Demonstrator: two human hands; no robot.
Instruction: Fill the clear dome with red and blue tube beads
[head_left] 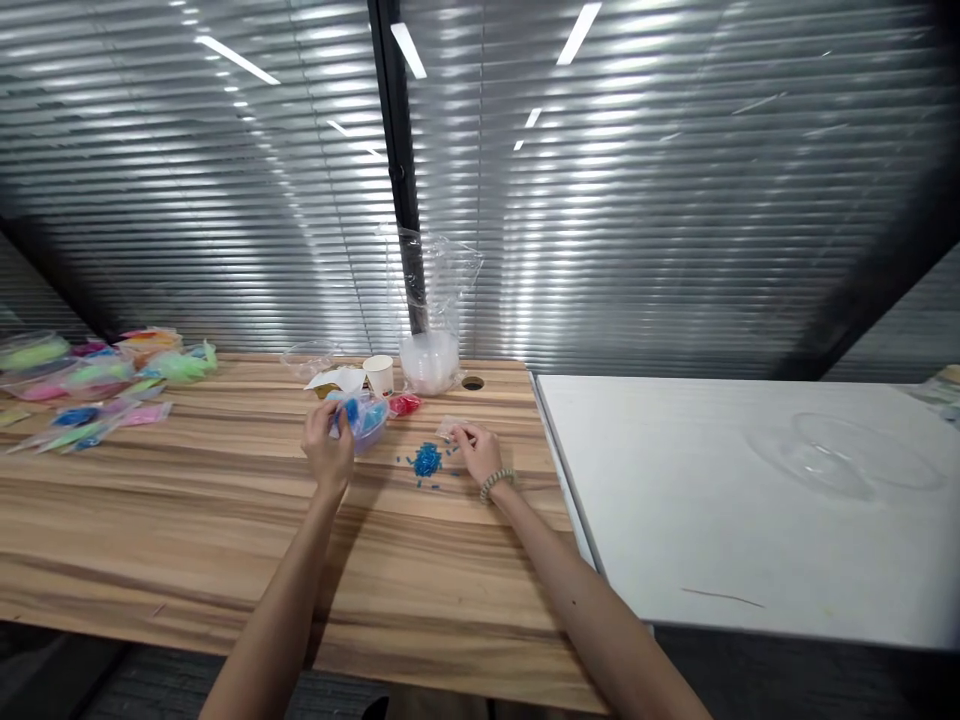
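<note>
– Left hand (328,455)?
– Apart from the right, at a blue plastic packet (351,410) over the round pale-purple bowl (371,432); can't tell whether clamped.
– Right hand (480,455)?
– Pinching a small clear plastic bag (448,427), beside loose blue tubular beads (427,460) on the striped wooden table (225,540).
– Beyond?
– White paper cup (379,374).

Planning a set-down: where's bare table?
Wood table: between the packets and left forearm; also nearer than the blue pile, between forearms. White table: left of the clear plastic. Crowded: around the left hand, bowl and cup, and from the pile to the right hand.
</note>
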